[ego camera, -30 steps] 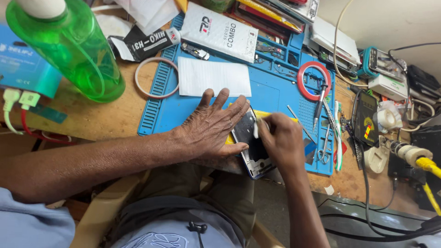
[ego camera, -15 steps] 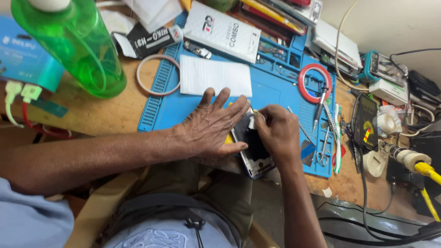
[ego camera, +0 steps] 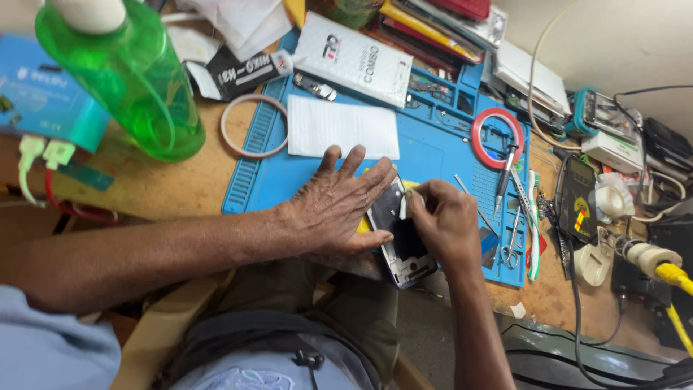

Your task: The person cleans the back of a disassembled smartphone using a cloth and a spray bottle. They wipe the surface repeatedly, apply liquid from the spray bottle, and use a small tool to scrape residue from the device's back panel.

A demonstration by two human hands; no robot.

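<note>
Currently an opened phone (ego camera: 404, 242) is lying face-down at the near edge of the blue repair mat (ego camera: 433, 155), overhanging the bench (ego camera: 166, 188) edge slightly. It is pinned flat by the left hand (ego camera: 339, 206), fingers spread, palm on its left side, no closed grip. The right hand (ego camera: 444, 220) is pinched shut over the phone's top end on something small; what exactly cannot be told. Judged light, stiff, fragile with the internals exposed, so it is best held by the frame edges only. White sheet (ego camera: 343, 126) lies far of the hands; red tape ring (ego camera: 497, 137), screwdriver (ego camera: 503, 173) and scissors (ego camera: 511, 249) sit right. Green bottle (ego camera: 130, 79) stands far left.
</note>
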